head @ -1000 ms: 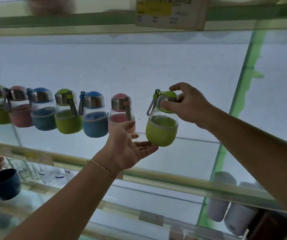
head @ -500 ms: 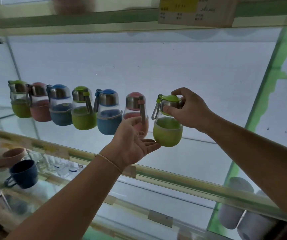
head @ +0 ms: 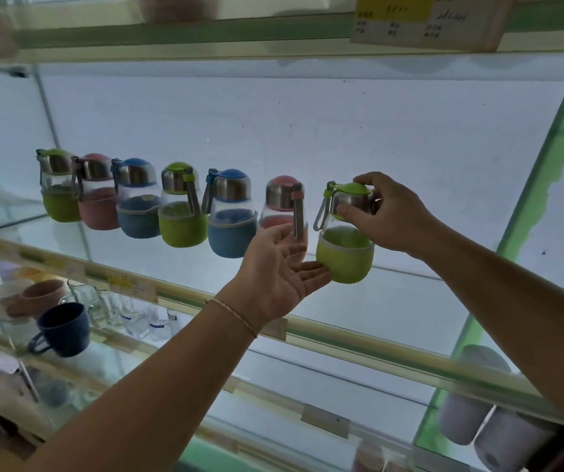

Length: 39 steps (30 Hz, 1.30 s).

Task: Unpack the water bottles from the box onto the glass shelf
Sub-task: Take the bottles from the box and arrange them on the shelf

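Green bottle [head: 344, 257] upright at the glass shelf [head: 393, 332].
Your right hand [head: 393, 216] grips its cap [head: 351, 196], loop [head: 321, 212] pointing left; your flat left hand [head: 274, 277] touches its base.

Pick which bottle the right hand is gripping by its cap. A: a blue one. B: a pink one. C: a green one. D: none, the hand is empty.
C: the right hand grips the metal cap of the green bottle at the right end of the row on the glass shelf.
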Tool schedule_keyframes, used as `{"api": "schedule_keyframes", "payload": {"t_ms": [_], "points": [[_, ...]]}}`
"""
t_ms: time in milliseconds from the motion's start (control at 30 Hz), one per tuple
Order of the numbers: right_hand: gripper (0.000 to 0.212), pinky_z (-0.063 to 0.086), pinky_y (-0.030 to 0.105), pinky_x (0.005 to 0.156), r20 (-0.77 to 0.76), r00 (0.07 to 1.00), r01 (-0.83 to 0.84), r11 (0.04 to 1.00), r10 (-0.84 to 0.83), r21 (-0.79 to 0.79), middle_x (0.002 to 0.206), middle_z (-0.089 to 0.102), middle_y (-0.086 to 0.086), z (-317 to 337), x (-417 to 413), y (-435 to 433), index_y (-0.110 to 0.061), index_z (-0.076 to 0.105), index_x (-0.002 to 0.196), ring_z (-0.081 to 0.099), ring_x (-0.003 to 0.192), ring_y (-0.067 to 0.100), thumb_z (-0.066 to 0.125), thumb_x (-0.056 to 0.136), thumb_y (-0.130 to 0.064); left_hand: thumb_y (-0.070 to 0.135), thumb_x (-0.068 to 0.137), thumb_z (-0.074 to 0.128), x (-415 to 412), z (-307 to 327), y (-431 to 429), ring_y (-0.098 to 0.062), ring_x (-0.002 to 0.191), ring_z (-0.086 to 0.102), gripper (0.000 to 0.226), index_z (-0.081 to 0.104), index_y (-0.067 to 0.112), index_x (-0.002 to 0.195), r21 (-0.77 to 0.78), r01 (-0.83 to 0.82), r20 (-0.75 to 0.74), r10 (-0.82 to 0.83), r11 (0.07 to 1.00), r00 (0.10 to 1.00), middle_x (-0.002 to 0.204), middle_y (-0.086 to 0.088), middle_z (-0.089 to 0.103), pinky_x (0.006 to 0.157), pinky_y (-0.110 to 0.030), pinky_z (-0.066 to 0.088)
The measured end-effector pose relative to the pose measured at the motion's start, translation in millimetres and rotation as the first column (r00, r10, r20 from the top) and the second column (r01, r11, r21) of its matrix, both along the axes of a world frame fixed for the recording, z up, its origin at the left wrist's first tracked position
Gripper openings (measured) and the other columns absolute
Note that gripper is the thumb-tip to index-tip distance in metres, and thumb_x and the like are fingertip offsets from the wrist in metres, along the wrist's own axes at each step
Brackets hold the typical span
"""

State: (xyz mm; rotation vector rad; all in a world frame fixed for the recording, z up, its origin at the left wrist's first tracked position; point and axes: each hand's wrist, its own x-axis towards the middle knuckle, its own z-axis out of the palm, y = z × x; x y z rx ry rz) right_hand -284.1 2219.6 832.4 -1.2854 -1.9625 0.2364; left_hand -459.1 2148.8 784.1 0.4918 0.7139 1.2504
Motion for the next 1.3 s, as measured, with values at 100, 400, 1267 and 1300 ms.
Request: {"api": "schedule_keyframes", "payload": {"t_ms": [100, 400, 1267, 1300], "points": [[0.072, 0.05, 0.038, 0.09, 0.009, 0.999, 0.033, 0.999, -0.032, -0.042, 0.124, 0.057, 0.004, 2.6, -1.9, -4.7, -0.026, 0.043, 0.141, 0.058, 0.107, 0.022, 0.07, 0.081, -0.054, 0.038, 0.099, 0.044, -5.0, -0.1, -3.2, -0.052, 0.115, 0.053, 0.053, 0.042, 0.0, 0.136, 0.009, -0.005, 0.006, 0.005, 1.0, 1.0, 0.134, -0.034, 0.047, 0.098, -0.055, 0.044], [0.058, 0.041, 0.042, 0.098, 0.059, 0.978, 0.17, 0.929, -0.2, 0.329, 0.133, 0.05, 0.011, 9.5, -44.1, -45.3, -0.018, 0.049, 0.137, 0.041, 0.125, 0.031, 0.066, 0.083, -0.03, 0.034, 0.098, 0.046, -59.9, 9.6, -21.6, -0.05, 0.116, 0.055, 0.047, 0.049, -0.001, 0.128, 0.081, -0.069, 0.018, 0.068, 0.994, 0.998, 0.125, -0.035, 0.056, 0.102, -0.055, 0.044], [0.043, 0.046, 0.038, 0.094, 0.09, 0.898, -0.439, 0.873, 0.43, 0.213, 0.114, 0.054, 0.001, -34.2, -408.5, -158.5, -0.015, 0.06, 0.123, 0.051, 0.107, 0.018, 0.069, 0.084, -0.028, 0.026, 0.101, 0.039, -393.7, 3.4, -218.7, -0.04, 0.107, 0.064, 0.035, 0.057, 0.001, 0.117, 0.177, -0.659, -0.201, 0.682, 0.731, 0.703, 0.118, -0.024, 0.063, 0.096, -0.05, 0.05], [0.044, 0.047, 0.042, 0.096, 0.086, 0.889, -0.458, 0.867, 0.45, 0.198, 0.119, 0.055, 0.002, -37.6, -422.0, -163.2, -0.016, 0.06, 0.124, 0.052, 0.112, 0.02, 0.069, 0.084, -0.03, 0.026, 0.102, 0.039, -405.0, 1.8, -229.1, -0.04, 0.108, 0.064, 0.037, 0.056, -0.001, 0.121, 0.175, -0.678, -0.211, 0.699, 0.714, 0.683, 0.12, -0.024, 0.063, 0.097, -0.05, 0.049]]}}
